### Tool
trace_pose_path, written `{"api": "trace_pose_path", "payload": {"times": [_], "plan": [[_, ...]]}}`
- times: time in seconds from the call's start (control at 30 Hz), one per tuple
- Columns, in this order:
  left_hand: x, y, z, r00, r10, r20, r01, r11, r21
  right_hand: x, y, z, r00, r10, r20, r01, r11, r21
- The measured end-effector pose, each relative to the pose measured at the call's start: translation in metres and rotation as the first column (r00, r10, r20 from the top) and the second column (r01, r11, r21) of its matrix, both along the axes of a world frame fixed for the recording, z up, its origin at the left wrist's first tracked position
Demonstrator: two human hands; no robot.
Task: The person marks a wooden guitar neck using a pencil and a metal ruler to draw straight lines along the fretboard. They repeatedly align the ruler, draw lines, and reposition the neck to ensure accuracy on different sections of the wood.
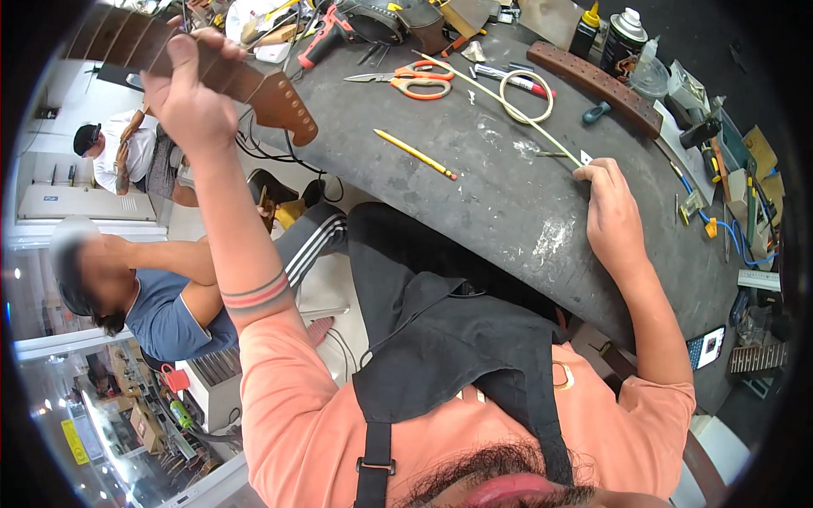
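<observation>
At the upper left my left hand (193,106) is closed around a brown wooden guitar neck (233,76). It is raised over the bench's left end, with frets across it and a row of holes in its headstock (286,108). My right hand (611,203) rests at the near right of the dark workbench (356,161). Its fingers are pinched on the end of a thin cream strip (500,99), which runs diagonally away over the bench and makes one loop. A small white piece lies by those fingertips.
Orange-handled scissors (422,83), a yellow pencil (415,154) and a red-and-white marker (517,80) lie on the bench. Behind them are a drilled brown wooden bar (593,85) and a spray can (622,42). A phone (705,349) lies at right. Two people are at left, one sitting close (182,296).
</observation>
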State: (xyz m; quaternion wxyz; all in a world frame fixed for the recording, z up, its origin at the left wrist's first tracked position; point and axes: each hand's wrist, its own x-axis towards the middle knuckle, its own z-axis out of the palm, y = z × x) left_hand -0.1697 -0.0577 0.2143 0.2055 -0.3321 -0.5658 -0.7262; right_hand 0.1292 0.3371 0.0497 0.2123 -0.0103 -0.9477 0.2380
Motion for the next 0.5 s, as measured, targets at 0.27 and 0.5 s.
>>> {"api": "trace_pose_path", "payload": {"times": [0.27, 0.5], "plan": [[0.019, -0.042, 0.001, 0.983, -0.164, 0.087, 0.16, 0.986, 0.052, -0.012, 0.003, -0.001, 0.997, -0.032, 0.068, 0.038, 0.995, -0.091], [0.016, -0.044, -0.006, 0.951, -0.284, 0.121, 0.285, 0.958, 0.004, -0.023, 0.006, -0.003, 0.999, -0.029, 0.031, 0.03, 0.999, -0.036]]}}
